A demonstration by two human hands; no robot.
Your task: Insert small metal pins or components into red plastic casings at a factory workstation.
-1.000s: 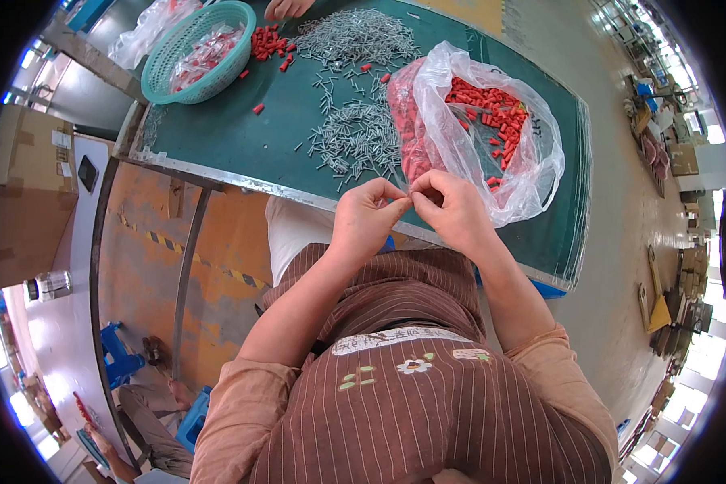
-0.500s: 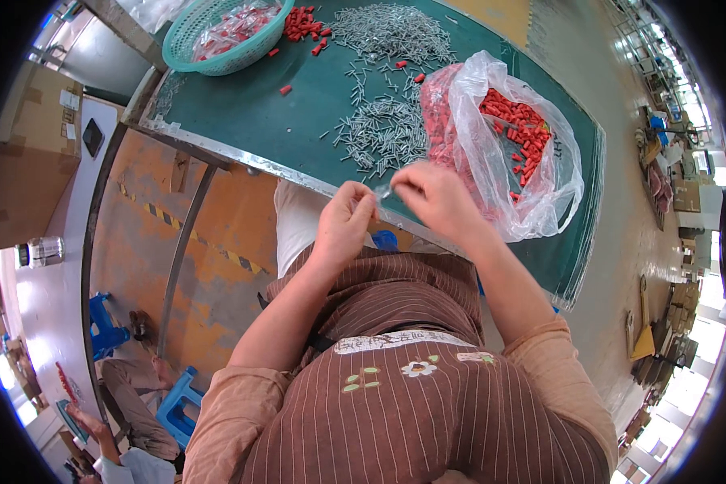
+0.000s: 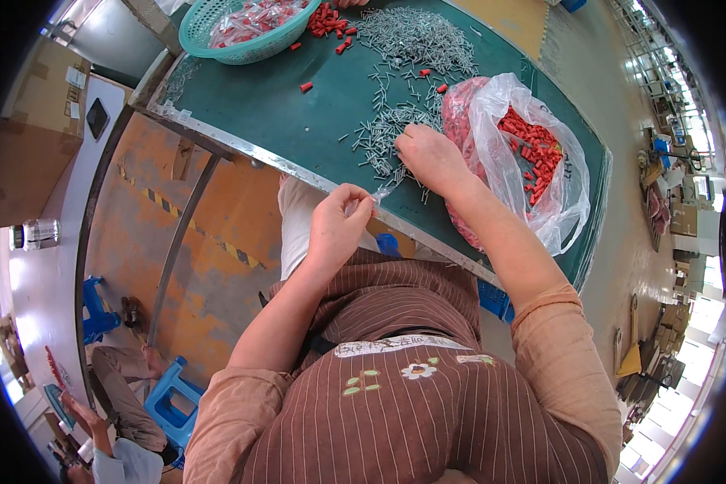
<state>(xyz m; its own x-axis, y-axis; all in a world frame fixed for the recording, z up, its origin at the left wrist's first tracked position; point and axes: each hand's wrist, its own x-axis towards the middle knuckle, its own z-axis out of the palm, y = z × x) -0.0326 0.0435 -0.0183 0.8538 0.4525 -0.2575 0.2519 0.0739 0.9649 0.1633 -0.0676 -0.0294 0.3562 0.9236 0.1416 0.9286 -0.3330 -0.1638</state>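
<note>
Our left hand (image 3: 339, 227) pinches a small clear bag (image 3: 381, 193) by the near edge of the tabletop (image 3: 250, 101). Our right hand (image 3: 429, 157) reaches to the nearer heap of grey screws (image 3: 377, 139); we cannot tell whether its fingers grip any. Just beside it sits a large plastic bag (image 3: 571, 216) of red plugs (image 3: 532, 141). Farther off, filled packets (image 3: 248, 26) seem done in the green basket (image 3: 254, 54), while 2 heaps of screws and many plugs remain loose.

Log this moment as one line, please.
left hand: holds clear plastic | right hand: at grey metal pieces | nearby: large bag, red pieces
</note>
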